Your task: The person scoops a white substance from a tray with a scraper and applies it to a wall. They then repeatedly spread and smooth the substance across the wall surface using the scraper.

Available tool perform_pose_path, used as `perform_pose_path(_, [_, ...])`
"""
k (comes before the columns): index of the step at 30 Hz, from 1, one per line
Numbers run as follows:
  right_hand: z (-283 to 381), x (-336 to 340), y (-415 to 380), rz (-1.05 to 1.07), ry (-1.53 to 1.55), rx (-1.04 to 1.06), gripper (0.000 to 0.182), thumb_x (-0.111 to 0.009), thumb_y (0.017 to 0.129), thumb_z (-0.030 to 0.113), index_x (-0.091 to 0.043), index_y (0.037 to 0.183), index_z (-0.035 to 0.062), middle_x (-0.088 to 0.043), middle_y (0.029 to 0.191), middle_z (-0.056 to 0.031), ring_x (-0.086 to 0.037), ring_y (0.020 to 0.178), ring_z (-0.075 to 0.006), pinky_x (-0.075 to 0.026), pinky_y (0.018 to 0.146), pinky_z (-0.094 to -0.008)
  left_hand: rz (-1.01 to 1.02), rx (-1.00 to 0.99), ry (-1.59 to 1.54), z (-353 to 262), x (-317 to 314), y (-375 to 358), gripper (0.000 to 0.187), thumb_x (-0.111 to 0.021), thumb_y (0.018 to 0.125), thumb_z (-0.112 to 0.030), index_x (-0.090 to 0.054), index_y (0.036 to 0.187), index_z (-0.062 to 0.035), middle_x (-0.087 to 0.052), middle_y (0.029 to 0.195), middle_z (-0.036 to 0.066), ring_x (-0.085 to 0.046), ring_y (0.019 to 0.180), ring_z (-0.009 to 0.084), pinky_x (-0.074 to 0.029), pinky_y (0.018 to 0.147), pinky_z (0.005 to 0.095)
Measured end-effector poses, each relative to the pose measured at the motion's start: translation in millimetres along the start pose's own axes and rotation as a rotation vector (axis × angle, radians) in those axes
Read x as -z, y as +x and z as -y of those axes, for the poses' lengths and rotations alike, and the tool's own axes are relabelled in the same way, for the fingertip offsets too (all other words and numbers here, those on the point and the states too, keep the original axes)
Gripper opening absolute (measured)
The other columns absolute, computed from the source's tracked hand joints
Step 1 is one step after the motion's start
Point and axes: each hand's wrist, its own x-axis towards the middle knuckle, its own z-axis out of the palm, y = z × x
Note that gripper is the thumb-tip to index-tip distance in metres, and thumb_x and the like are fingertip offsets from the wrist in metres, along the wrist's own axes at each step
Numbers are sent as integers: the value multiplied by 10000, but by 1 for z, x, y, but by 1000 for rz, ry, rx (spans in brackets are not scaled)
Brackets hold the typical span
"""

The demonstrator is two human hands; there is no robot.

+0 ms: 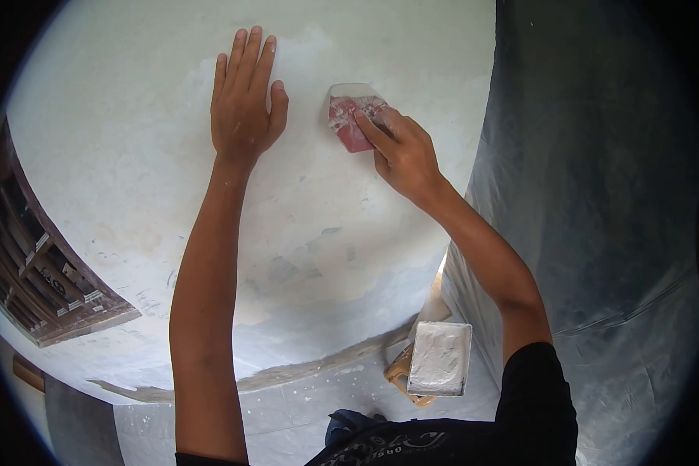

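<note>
My left hand (245,105) lies flat against the pale, patchy wall (303,194), its fingers stretched upward and the thumb apart. To its right, my right hand (402,151) grips a red scraper (353,124) smeared with white paste. The scraper's light edge points up and rests on or close to the wall; exact contact cannot be made out. Low on the right, a rectangular tray (440,359) of white paste stands on a yellowish-brown support (400,371), well below my right hand.
A brown wooden window frame with bars (54,276) is set in the wall at the left. Translucent plastic sheeting (598,233) hangs along the right side. Grey, white-spotted covering (287,412) lies along the floor below the wall.
</note>
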Motion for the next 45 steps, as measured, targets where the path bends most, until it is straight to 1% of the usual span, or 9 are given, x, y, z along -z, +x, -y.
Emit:
perform_pose_path(8, [-46,1,61,-240,-172,23,602,-671,645,-126,-690,1219,54,-561,910,-131,-573,718,-275,-490,605,-378,0,-10,3,1,1,0,517,-458,930,-115,-531,1437,-41,-481,1534,130,-371,1477,312,-266,1198,518])
perform_pose_path(13, [-9,-10,-9,13,-72,-115,576,-671,655,-123,-684,1209,35,-547,901,-117,-560,703,-272,-459,582,-378,-2,-6,6,0,2,0,516,-456,927,-111,-535,1432,-38,-486,1531,128,-377,1474,313,-271,1196,517])
perform_pose_path(19, [-9,18,24,-188,82,-215,581,-690,675,-102,-677,1233,57,-542,924,-134,-588,717,-282,-524,620,-384,5,-8,4,-1,1,-1,515,-463,924,-111,-539,1428,-36,-492,1527,125,-380,1474,305,-272,1197,513])
perform_pose_path(27, [-9,17,8,-38,-85,-171,518,-675,719,-122,-690,1212,36,-558,932,-124,-603,740,-266,-524,641,-354,-6,-12,14,1,-1,-1,514,-465,924,-107,-541,1429,-46,-495,1525,120,-380,1474,299,-273,1198,514])
perform_pose_path(33, [-1,60,9,101,792,-969,196,-694,849,-28,-720,1042,-48,-640,862,-73,-594,699,-120,-521,631,-274,-22,-25,36,3,-2,-1,517,-532,900,-144,-559,1412,-74,-497,1524,105,-391,1466,278,-295,1197,492])
perform_pose_path(37, [-5,69,20,87,843,-1046,147,-669,917,50,-715,1009,-55,-671,835,-59,-627,730,-117,-520,595,-262,-25,-17,40,4,-2,-1,516,-534,901,-145,-561,1411,-74,-497,1524,104,-391,1466,278,-293,1196,498])
perform_pose_path(41, [-9,68,28,40,880,-1073,171,-649,927,52,-703,1033,-71,-659,832,-48,-641,778,-116,-538,624,-284,-23,-10,34,4,-2,-1,512,-532,900,-139,-563,1408,-75,-495,1527,101,-388,1469,277,-285,1197,513])
perform_pose_path(44, [-5,57,37,-117,789,-877,213,-637,902,12,-699,1090,-67,-633,850,-64,-621,735,-133,-546,634,-314,-19,-9,39,3,-1,-2,514,-531,899,-138,-562,1408,-76,-494,1528,102,-385,1471,277,-276,1199,518])
perform_pose_path(45, [-3,53,42,-125,512,-720,258,-647,872,-7,-696,1120,-56,-613,866,-74,-607,728,-160,-545,637,-335,-20,-10,44,3,-1,-1,516,-530,898,-137,-561,1410,-77,-494,1528,103,-382,1472,277,-272,1201,520])
